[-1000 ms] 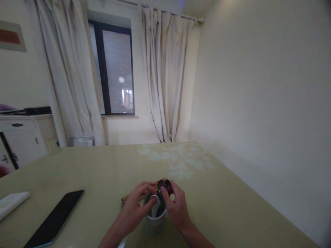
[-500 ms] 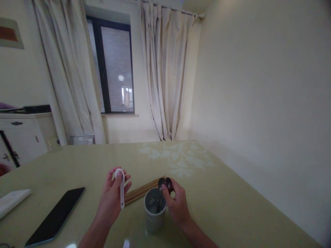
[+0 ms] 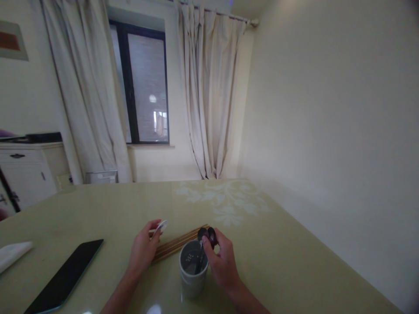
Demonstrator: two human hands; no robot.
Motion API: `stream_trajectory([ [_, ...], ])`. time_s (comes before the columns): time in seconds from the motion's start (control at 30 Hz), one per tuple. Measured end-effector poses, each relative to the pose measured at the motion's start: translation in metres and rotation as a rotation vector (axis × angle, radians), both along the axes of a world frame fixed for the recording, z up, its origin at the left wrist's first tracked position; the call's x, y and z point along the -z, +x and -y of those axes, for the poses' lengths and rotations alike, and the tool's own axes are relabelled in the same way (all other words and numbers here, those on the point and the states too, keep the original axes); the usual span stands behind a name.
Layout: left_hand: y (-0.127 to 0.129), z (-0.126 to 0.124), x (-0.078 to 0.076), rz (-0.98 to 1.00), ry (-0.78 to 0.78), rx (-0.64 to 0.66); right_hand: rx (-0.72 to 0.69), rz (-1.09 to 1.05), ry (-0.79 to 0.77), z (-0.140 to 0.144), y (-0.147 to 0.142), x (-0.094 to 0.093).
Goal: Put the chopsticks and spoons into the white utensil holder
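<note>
My left hand (image 3: 145, 246) pinches a white soup spoon (image 3: 161, 226), whose far end points up and right past the fingertips; part of it is hidden by the hand. Over the right rim of a grey cup-shaped utensil holder (image 3: 194, 279), my right hand (image 3: 223, 257) grips dark spoons (image 3: 207, 235) near their bowls. Their handles reach down into the holder, which has small holes in its bottom. A bundle of wooden chopsticks (image 3: 176, 244) lies on the table between the hands, behind the holder.
A black tablet-like slab (image 3: 67, 274) rests on the green glossy table (image 3: 294, 270) to the left. Further left is a white flat object (image 3: 15, 255). A wall (image 3: 327, 131) runs along the right side, and curtains (image 3: 212, 96) hang behind the table.
My left hand has turned, tipping the white spoon from upright, facing me, to pointing away up and right. My right hand keeps its hold on the dark spoons in the holder.
</note>
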State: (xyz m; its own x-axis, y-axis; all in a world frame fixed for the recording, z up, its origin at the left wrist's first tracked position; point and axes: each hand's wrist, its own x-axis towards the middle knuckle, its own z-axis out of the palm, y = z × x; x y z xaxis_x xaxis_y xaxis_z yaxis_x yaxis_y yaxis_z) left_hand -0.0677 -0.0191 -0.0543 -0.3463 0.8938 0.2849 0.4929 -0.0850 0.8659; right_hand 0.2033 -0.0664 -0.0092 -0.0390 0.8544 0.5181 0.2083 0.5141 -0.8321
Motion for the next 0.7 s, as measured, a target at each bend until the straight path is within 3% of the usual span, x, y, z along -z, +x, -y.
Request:
stream_trajectory([
  [0.17, -0.003, 0.006, -0.004, -0.163, -0.029, -0.107, 0.009, 0.018, 0.024, 0.0, 0.001, -0.001],
  [0.5, -0.01, -0.002, 0.005, -0.144, -0.106, -0.094, 0.0, 0.007, 0.009, 0.001, 0.001, -0.001],
  [0.7, -0.017, -0.01, 0.018, -0.2, -0.045, -0.078, -0.005, -0.007, -0.018, 0.0, 0.001, -0.003],
])
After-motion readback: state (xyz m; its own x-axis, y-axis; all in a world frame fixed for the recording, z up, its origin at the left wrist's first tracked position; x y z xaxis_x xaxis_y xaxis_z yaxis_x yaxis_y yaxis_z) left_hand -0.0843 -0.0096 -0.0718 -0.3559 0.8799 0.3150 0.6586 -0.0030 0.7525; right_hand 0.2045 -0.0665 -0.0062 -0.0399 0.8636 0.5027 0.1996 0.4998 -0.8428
